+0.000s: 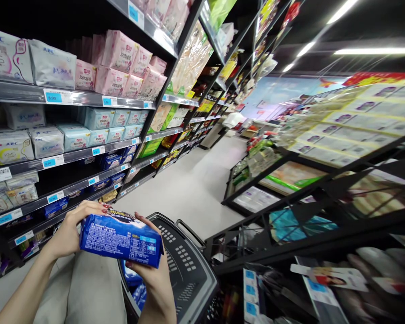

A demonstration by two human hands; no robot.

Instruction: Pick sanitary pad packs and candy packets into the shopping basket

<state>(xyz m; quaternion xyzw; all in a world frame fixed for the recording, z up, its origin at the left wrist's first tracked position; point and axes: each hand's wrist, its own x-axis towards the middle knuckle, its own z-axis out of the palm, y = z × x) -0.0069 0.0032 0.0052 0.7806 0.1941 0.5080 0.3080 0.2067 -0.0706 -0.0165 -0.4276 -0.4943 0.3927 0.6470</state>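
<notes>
A blue pack of sanitary pads [121,240], its printed side facing me, is held between both hands above a dark shopping basket [185,256]. My left hand [76,222] grips its left end, fingers over the top edge. At the right end, my right hand [151,265] closes round it, with the thumb beneath and fingers behind. Inside the basket, partly hidden by my right arm, lie more blue packs [139,294].
To the left, a black shelf unit [67,98] carries pink, white and light blue packs, with dark blue packs [56,207] lower down. A pale aisle floor [189,175] runs ahead. Display racks [286,162] stand close on the right, blurred.
</notes>
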